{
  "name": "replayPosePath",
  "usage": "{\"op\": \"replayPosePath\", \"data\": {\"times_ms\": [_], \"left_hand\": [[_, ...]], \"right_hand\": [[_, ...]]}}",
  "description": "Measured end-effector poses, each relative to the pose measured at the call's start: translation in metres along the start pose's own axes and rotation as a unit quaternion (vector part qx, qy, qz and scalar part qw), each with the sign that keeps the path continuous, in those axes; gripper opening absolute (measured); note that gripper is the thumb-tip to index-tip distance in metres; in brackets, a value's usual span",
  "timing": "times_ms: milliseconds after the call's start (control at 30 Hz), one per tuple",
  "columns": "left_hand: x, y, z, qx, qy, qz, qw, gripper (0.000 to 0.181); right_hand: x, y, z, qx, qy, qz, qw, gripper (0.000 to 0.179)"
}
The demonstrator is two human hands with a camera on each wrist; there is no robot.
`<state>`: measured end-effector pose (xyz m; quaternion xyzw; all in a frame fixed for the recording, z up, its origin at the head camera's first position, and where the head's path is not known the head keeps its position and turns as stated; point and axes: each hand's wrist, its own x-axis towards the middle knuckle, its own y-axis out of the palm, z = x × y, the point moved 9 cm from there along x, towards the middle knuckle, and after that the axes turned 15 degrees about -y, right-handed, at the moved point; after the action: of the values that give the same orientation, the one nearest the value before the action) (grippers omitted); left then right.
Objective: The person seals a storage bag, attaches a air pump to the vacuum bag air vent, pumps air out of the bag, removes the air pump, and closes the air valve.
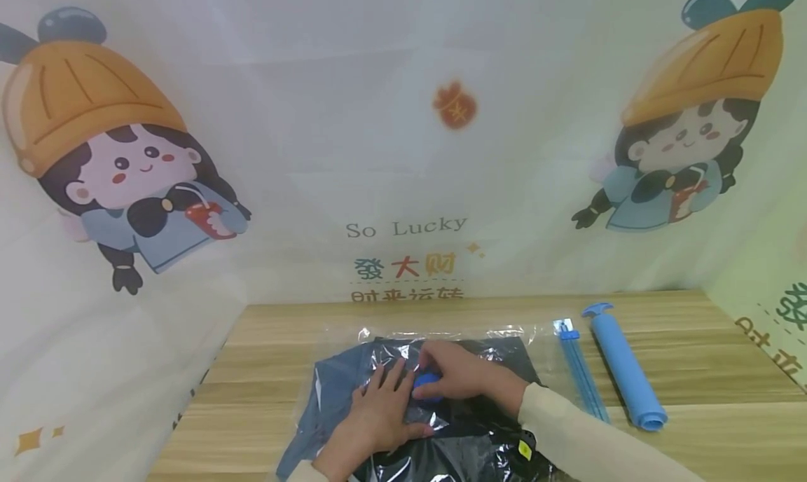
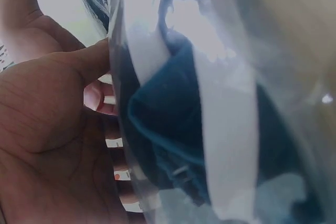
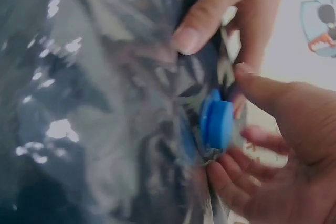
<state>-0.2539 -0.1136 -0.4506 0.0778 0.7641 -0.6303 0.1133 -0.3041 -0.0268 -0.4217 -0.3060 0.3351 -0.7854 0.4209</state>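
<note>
A clear plastic bag [image 1: 435, 419] with folded dark and blue clothing inside lies on the table. On it sits a round blue valve cap [image 1: 429, 386], seen side-on in the right wrist view [image 3: 218, 121]. My left hand [image 1: 383, 408] rests on the bag just left of the cap, fingers spread. My right hand [image 1: 457, 373] is around the cap, thumb on one side and fingers on the other. In the right wrist view small gaps show between its fingertips [image 3: 223, 171] and the cap. Blue cloth [image 2: 173, 108] and a white strip [image 2: 226, 129] show through the plastic beside my left palm.
To the right of the bag lie a blue hand pump [image 1: 627, 370] and some thin blue strips [image 1: 583, 373]. The wooden-patterned table [image 1: 208, 398] meets a printed cloth backdrop [image 1: 302, 153] behind and at both sides.
</note>
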Motion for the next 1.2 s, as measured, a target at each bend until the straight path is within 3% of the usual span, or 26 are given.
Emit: {"op": "replayPosePath", "data": {"times_ms": [100, 200, 467, 700, 900, 1067, 1200], "left_hand": [[0.000, 0.000, -0.001, 0.002, 0.004, -0.003, 1.0000, 0.095], [-0.001, 0.000, -0.002, 0.003, 0.006, -0.004, 1.0000, 0.096], [-0.002, -0.003, 0.000, -0.003, 0.003, -0.006, 1.0000, 0.096], [-0.004, -0.002, 0.001, -0.004, 0.002, -0.010, 0.9999, 0.096], [-0.002, 0.001, 0.003, -0.005, -0.007, -0.005, 1.0000, 0.095], [-0.002, 0.001, 0.004, -0.011, -0.010, -0.002, 0.9999, 0.095], [-0.002, 0.001, 0.003, -0.008, -0.007, 0.001, 0.9999, 0.096]], "right_hand": [[-0.002, 0.002, -0.003, -0.026, 0.021, -0.014, 0.9994, 0.041], [-0.004, 0.006, -0.004, -0.051, 0.028, 0.001, 0.9983, 0.037], [-0.001, 0.008, 0.000, -0.096, -0.020, 0.018, 0.9950, 0.025], [-0.012, -0.002, -0.002, -0.071, -0.047, -0.021, 0.9962, 0.025], [-0.040, -0.038, -0.014, -0.068, -0.036, -0.088, 0.9931, 0.030], [-0.077, -0.089, -0.036, -0.050, 0.027, -0.154, 0.9865, 0.029], [-0.120, -0.127, -0.058, -0.060, 0.082, -0.197, 0.9750, 0.031]]}}
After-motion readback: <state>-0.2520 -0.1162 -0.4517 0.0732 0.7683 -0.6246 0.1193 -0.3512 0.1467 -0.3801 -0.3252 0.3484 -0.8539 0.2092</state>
